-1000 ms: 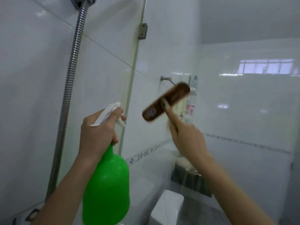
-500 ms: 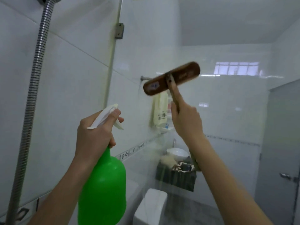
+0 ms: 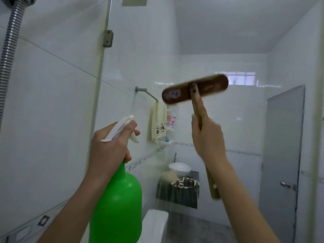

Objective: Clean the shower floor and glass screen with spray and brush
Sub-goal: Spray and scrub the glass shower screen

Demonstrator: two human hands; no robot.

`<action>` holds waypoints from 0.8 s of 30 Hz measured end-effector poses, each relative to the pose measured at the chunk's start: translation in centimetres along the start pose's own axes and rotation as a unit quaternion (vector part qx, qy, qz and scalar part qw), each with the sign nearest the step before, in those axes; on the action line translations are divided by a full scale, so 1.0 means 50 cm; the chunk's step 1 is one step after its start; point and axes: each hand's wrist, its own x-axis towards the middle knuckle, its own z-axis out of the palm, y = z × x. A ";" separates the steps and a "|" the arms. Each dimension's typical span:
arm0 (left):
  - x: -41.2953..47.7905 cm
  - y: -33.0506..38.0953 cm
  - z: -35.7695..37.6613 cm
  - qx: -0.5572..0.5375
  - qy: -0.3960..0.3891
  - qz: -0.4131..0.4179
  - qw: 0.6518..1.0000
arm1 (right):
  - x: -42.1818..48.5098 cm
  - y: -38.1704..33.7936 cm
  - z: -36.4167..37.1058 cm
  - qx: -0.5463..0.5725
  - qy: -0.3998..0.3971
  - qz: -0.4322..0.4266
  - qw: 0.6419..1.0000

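Right hand [image 3: 207, 137] is raised in front of the glass screen [image 3: 140, 58], its fingers curled round the wooden handle of a brush [image 3: 194, 89] and the forefinger stretched up along that handle. On my feed the brush's brown head lies crosswise at the upper middle of the screen, its right end tilted a little higher. Motion blur keeps me from telling whether the bristles touch the glass. The handle's lower end sticks out below the wrist.

Left hand [image 3: 108, 146] grips the top of a green spray bottle [image 3: 116, 199], lower than the brush and near the screen's left edge. Its fingers wrap over the white spray head [image 3: 119, 128], whose nozzle points toward the glass. The bottle's body hangs upright below the fist.

At the screen's left edge a metal hinge [image 3: 107, 38] sits high up against white wall tile. Further left of the screen, a ribbed metal shower hose [image 3: 7, 50] runs down the wall.

Through the glass I make out a pale towel [image 3: 158, 123] on a rail, a white basin [image 3: 179, 168] on a dark counter, a toilet [image 3: 154, 223] low down, and a grey door [image 3: 282, 155] toward the screen's right side.
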 end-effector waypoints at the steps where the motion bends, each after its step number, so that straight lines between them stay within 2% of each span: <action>1: 0.000 0.001 0.006 -0.005 -0.002 0.002 1.000 | -0.057 0.012 0.000 0.009 -0.014 0.017 1.000; 4: -0.006 0.005 0.023 -0.015 -0.014 0.010 1.000 | -0.189 0.024 -0.018 0.015 -0.059 0.034 0.998; 7: -0.013 0.006 0.040 -0.007 -0.026 0.013 1.000 | -0.072 0.039 -0.043 -0.013 -0.012 -0.002 1.000; 9: -0.017 0.006 0.052 -0.007 -0.029 0.011 0.999 | 0.025 0.048 -0.076 -0.017 0.029 0.003 0.999; 11: -0.020 0.007 0.064 -0.014 -0.034 0.007 0.999 | 0.046 0.063 -0.096 -0.016 0.052 0.015 0.998; 15: -0.025 0.009 0.085 -0.029 -0.045 0.009 0.999 | -0.152 0.104 -0.097 0.001 -0.001 0.034 0.999; 17: -0.026 0.009 0.099 -0.031 -0.052 0.009 0.998 | -0.185 0.110 -0.111 0.002 -0.028 0.031 0.999; 22: -0.041 0.009 0.134 -0.044 -0.072 0.000 0.996 | 0.019 0.127 -0.188 -0.044 0.053 0.029 0.997; 24: -0.048 0.011 0.141 -0.055 -0.077 -0.004 0.996 | -0.006 0.142 -0.206 -0.044 0.065 0.041 0.996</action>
